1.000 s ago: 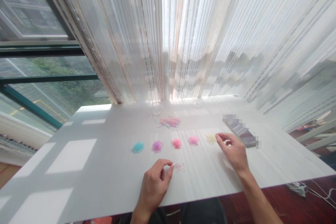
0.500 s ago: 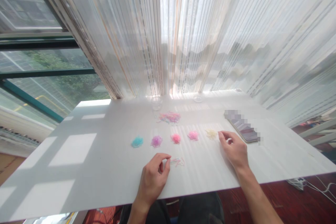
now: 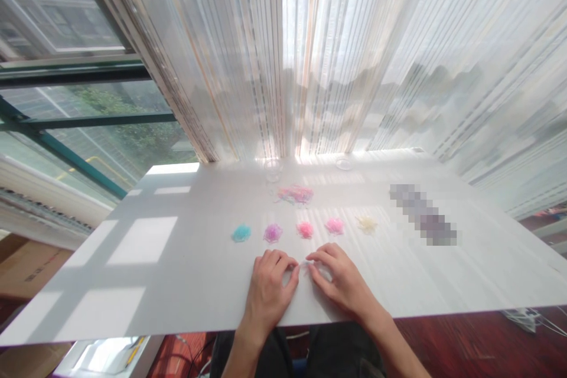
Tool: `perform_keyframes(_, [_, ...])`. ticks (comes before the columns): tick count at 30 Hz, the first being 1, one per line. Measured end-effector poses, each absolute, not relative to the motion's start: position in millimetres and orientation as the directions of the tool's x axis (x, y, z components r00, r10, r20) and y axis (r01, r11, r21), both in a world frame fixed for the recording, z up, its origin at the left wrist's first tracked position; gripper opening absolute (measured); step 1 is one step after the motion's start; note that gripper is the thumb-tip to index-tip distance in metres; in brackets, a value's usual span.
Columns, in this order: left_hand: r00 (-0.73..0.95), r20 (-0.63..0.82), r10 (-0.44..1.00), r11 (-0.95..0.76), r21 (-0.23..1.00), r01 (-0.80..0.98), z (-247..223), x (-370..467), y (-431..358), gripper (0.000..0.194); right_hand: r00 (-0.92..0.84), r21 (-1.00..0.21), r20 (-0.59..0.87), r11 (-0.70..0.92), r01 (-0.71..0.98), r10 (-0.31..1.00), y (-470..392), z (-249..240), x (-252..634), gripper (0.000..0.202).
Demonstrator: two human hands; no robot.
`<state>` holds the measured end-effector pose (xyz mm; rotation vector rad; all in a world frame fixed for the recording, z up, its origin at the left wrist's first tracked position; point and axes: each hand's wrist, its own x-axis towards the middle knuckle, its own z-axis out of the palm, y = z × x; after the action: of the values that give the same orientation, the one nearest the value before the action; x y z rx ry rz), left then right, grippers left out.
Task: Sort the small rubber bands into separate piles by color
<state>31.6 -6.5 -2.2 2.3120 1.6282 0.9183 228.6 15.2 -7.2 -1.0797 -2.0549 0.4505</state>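
At lower centre of the frame, left hand (image 3: 269, 284) and right hand (image 3: 342, 277) flank loose strands (image 3: 305, 269), fingertips narrowly spaced, grip indeterminable, below five piles (image 3: 305, 230) in a row.

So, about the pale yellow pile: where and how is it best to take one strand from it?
Probably by a loose end at the right edge, pinched by the right hand, coming from the near right: the pale yellow pile looks low and ragged, with thin ends sticking out onto the table, and the light pink pile lies on its left.
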Motion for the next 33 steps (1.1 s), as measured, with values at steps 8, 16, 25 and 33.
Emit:
perform_keyframes(8, [0.253,0.396,0.883,-0.442,0.521,0.73,1.8,29.6,-7.2,0.012,-0.334,-0.583,0.508,0.602,0.545,0.794,13.8,-10.4,228.1,0.018])
perform_keyframes(16, [0.259,0.415,0.872,-0.467,0.548,0.694,-2.3,27.5,-7.9,0.012,-0.347,-0.616,0.509,0.615,0.493,0.788,12.9,-11.2,231.2,0.017])
perform_keyframes(25, [0.247,0.443,0.862,-0.48,0.552,0.682,-2.4,28.9,-7.2,0.007,-0.326,-0.655,0.499,0.596,0.464,0.803,12.1,-9.9,230.8,0.014])
perform_keyframes(33, [0.237,0.416,0.878,-0.461,0.6,0.654,-5.7,27.9,-7.8,0.007,-0.323,-0.675,0.492,0.589,0.445,0.808,11.8,-8.6,232.5,0.015])
